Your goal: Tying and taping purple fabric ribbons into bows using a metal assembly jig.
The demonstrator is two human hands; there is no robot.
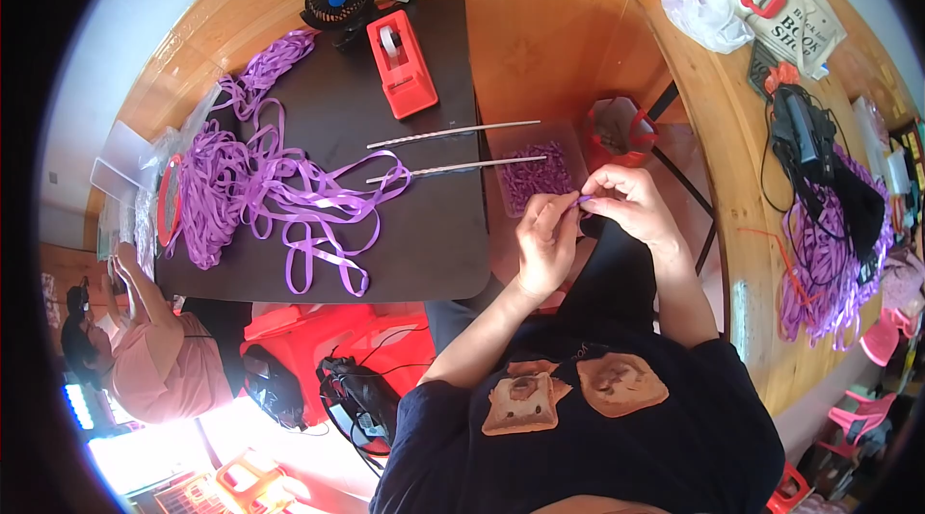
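Note:
Both hands meet above my lap, pinching a small piece of purple ribbon between their fingertips. My left hand is closed at the ribbon's left side, and my right hand is closed on it from the right. Just beyond them a clear plastic bin holds many small purple ribbon pieces. Two thin rods lie across the table edge and point toward the bin. A long purple ribbon trails over the black table from a large tangled heap.
A red tape dispenser and a black fan stand at the table's back. A red bag sits beyond the bin. The wooden table on the right bears more purple ribbon. Another person works at the far left.

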